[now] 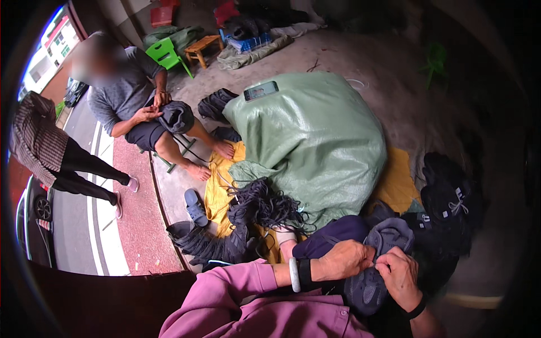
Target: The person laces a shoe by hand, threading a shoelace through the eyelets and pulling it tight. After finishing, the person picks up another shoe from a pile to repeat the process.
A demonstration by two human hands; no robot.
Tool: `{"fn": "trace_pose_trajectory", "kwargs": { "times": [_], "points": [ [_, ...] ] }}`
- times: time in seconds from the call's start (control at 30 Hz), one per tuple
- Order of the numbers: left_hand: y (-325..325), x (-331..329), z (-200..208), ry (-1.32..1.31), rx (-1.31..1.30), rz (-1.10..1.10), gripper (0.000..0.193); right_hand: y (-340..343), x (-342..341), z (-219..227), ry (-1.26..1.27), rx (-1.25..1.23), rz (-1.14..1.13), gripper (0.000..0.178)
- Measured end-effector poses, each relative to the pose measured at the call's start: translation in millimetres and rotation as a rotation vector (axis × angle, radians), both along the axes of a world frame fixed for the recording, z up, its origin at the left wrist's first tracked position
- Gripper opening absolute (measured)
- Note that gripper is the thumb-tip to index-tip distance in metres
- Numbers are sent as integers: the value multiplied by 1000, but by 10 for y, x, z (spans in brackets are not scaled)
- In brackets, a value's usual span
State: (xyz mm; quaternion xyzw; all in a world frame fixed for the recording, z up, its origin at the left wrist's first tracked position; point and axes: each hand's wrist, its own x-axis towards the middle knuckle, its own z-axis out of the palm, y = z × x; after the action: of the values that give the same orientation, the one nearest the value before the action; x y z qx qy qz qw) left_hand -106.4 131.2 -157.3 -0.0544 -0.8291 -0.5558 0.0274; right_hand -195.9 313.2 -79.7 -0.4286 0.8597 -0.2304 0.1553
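A dark grey sneaker (365,292) lies across my lap, its opening away from me and its toe toward me. At its lacing area my left hand (345,261) is closed in a pinch, with the fingertips on the shoe. My right hand (399,275) pinches from the other side, close to the left fingertips. Any lace between the fingers is too small to make out. Beyond my knee is a tangled heap of black laces (265,207). Beside it, several dark shoe uppers (208,241) lie in an overlapping row.
A large green woven sack (315,135) bulges ahead, a phone (261,90) on top. Yellow sheeting (218,194) lies under it. More dark shoes (448,197) are piled at my right. A seated co-worker (132,84) holds a dark shoe upper (177,117); another person (48,146) stands left.
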Motion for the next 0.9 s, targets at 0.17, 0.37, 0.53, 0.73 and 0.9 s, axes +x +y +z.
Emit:
{"fn": "trace_pose_trajectory", "kwargs": {
  "times": [0.17,0.37,0.53,0.73,0.9],
  "points": [
    [-40,23,64,-112,-76,-37,16,8,25,-2,91,74,88,16],
    [-99,40,55,-96,-66,-45,18,-3,33,237,186,105,157,8],
    [-96,58,27,-54,-94,-27,18,202,-191,560,212,75,50,7],
    [-84,31,77,-9,-117,-31,17,776,-588,546,-108,-36,-282,4],
    [-78,52,53,-12,-148,-19,16,785,-503,257,-791,-395,-386,9]
  ]
}}
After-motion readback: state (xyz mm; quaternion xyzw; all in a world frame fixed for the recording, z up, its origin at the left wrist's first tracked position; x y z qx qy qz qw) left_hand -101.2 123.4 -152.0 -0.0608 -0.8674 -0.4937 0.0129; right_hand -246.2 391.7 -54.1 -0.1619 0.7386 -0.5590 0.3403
